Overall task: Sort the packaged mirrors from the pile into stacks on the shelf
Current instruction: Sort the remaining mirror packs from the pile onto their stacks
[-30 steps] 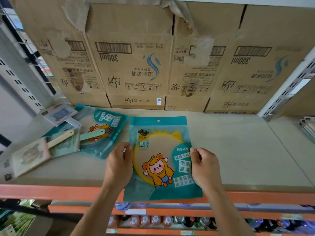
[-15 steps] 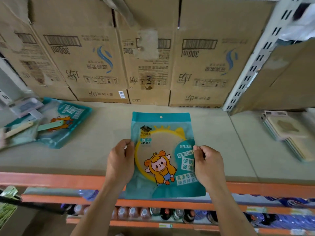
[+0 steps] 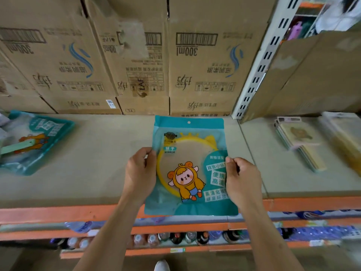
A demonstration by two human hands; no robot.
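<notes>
I hold a teal packaged mirror (image 3: 190,167) with a yellow ring and a cartoon figure above the front of the beige shelf (image 3: 109,153). My left hand (image 3: 139,173) pinches its left edge and my right hand (image 3: 242,178) pinches its right edge. The pack's lower end hangs over the orange shelf lip. At the far left lies the pile of packaged mirrors (image 3: 37,141), a teal pack on top with a green handle across it. On the right shelf section sits a stack of flat beige mirror packs (image 3: 300,141).
Upside-down cardboard boxes (image 3: 136,65) line the back of the shelf. A white slotted upright (image 3: 259,63) divides the two shelf sections. Below the orange rail (image 3: 58,213), a lower shelf holds rows of bottles (image 3: 175,237).
The view has swung right with the pack still held in both hands. The pile slid toward the left edge and the beige stack on the right came further into sight.
</notes>
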